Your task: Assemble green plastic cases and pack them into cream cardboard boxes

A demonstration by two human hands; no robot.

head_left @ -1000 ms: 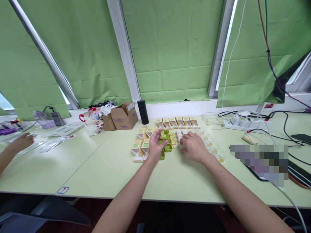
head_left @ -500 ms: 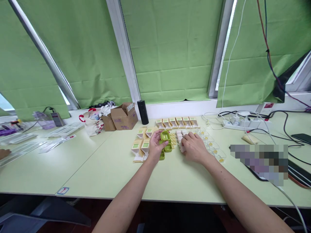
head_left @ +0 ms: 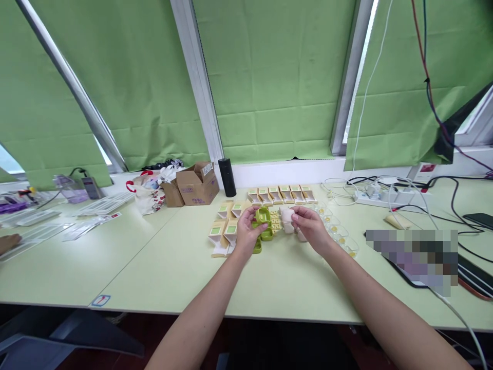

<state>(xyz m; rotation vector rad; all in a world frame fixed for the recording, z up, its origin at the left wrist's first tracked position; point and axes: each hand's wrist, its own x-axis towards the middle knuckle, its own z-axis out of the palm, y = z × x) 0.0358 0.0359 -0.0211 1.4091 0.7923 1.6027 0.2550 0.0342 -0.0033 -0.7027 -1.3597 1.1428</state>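
My left hand (head_left: 247, 232) is closed around a small green oval case (head_left: 263, 216), held just above the pale green table (head_left: 162, 267). My right hand (head_left: 311, 228) pinches a small pale pink block (head_left: 286, 217) next to the green case. More green cases (head_left: 265, 235) lie under my left hand. Yellow tiles (head_left: 275, 221) sit between my hands. Small tan boxes with green labels (head_left: 226, 230) lie to the left, and a row of them (head_left: 282, 194) stands behind.
Clear trays with yellow dots (head_left: 339, 235) lie right of my hands. A black cylinder (head_left: 227, 178) and cardboard boxes (head_left: 196, 184) stand at the back. Cables and a power strip (head_left: 385, 195) cover the right side. Another person's hand (head_left: 8, 242) rests at the far left.
My right hand has lifted off the table with the pink block and turned it toward the green case. The other person's hand at far left drew back toward the edge.
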